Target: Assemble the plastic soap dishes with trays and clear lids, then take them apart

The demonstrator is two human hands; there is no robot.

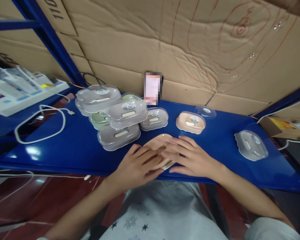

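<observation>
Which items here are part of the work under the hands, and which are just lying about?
In hand:
left hand
right hand
peach soap box

Lying about:
stack of lidded boxes
peach box behind
loose clear lid
grey box, right
white cable

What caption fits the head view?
Both hands, left hand and right hand, press a peach soap box on blue shelf.

Peach soap box (157, 141) on blue shelf (65, 146) (others grey, green), white cable (40, 123).
</observation>
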